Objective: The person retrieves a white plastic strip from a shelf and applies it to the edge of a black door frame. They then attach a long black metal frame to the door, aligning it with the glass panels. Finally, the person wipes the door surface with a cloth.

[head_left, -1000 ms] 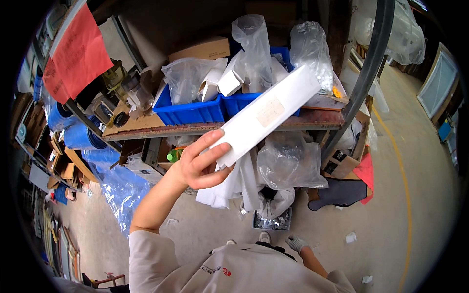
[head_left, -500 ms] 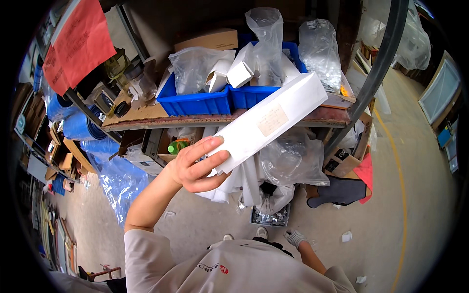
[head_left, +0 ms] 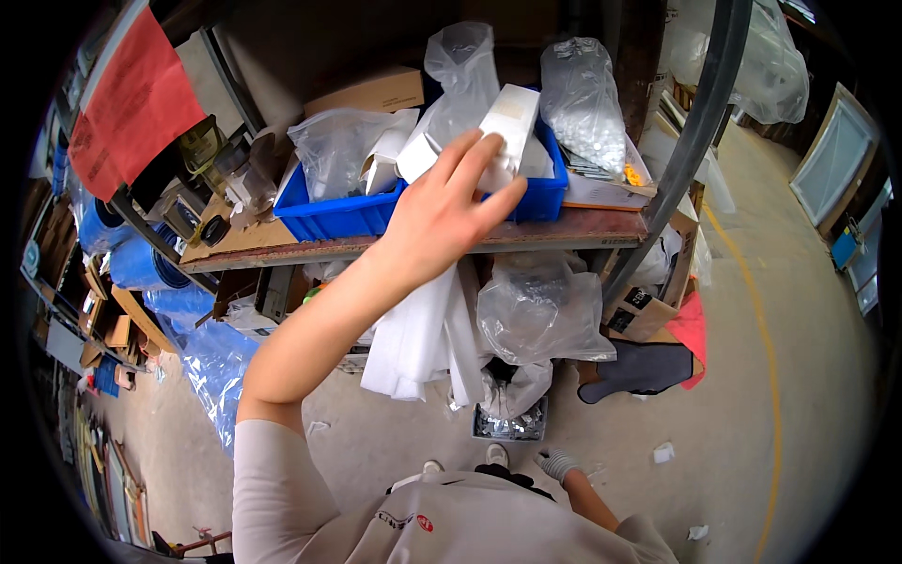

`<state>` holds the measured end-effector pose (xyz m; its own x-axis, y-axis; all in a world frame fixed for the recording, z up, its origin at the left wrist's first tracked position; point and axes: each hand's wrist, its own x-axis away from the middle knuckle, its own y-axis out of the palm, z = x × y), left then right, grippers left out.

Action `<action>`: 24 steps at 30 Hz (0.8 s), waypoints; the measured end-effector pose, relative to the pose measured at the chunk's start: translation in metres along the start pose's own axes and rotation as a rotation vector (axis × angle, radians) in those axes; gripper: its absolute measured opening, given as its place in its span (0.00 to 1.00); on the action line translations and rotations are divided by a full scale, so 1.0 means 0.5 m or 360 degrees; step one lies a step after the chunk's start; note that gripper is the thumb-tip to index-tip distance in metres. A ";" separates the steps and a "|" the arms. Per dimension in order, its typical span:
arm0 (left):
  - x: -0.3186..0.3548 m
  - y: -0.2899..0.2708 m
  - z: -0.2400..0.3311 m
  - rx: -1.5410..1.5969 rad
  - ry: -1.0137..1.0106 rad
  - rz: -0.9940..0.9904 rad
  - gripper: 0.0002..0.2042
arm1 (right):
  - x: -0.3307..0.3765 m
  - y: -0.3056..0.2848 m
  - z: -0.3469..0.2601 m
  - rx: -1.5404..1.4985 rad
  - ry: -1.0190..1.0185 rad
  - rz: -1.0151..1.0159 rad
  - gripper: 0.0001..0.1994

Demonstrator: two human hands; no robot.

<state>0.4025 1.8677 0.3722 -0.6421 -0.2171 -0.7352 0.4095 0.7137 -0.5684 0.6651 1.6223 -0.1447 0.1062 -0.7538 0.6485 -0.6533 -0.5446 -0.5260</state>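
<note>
My left hand [head_left: 437, 214] reaches up over the shelf edge and has its fingers around the near end of a long white cardboard box [head_left: 514, 111]. The box points away from me, its far end raised, inside the right blue bin [head_left: 540, 205]. Beside it are another white box [head_left: 417, 158] and a tall clear plastic bag [head_left: 462, 70]. To the left, a second blue bin [head_left: 338, 218] holds a clear bag [head_left: 334, 150] and an open white carton [head_left: 383, 162]. My right hand [head_left: 560, 463], in a striped glove, hangs low at my side; its finger posture is unclear.
A metal upright [head_left: 691, 127] frames the shelf [head_left: 573, 228] on the right, beside a bag of white pieces [head_left: 584, 108]. Jars [head_left: 246, 179] stand at left. Below hang white foam sheets [head_left: 413, 338] and a clear bag [head_left: 536, 310]; a grey crate [head_left: 509, 423] sits on the floor.
My left hand has carried the white box forward from in front of the shelf into the right blue bin. The box now points away from me. My right hand stays low.
</note>
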 end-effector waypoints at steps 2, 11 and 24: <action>-0.043 0.047 -0.026 -0.0078 -0.0048 -0.0118 0.23 | -0.009 0.010 0.018 -0.0059 0.0031 0.0079 0.25; 0.005 0.066 -0.007 0.0027 0.0048 0.0161 0.17 | 0.050 -0.036 0.036 0.0028 0.0114 -0.0014 0.24; 0.094 0.012 -0.184 -0.0218 -0.1244 -0.0438 0.32 | -0.018 -0.089 0.004 0.0357 -0.0119 -0.0007 0.22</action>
<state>0.3152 1.9231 0.3681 -0.0530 -0.7583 -0.6497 0.1891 0.6312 -0.7522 0.6948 1.6528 -0.1284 0.1693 -0.7720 0.6126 -0.4705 -0.6095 -0.6381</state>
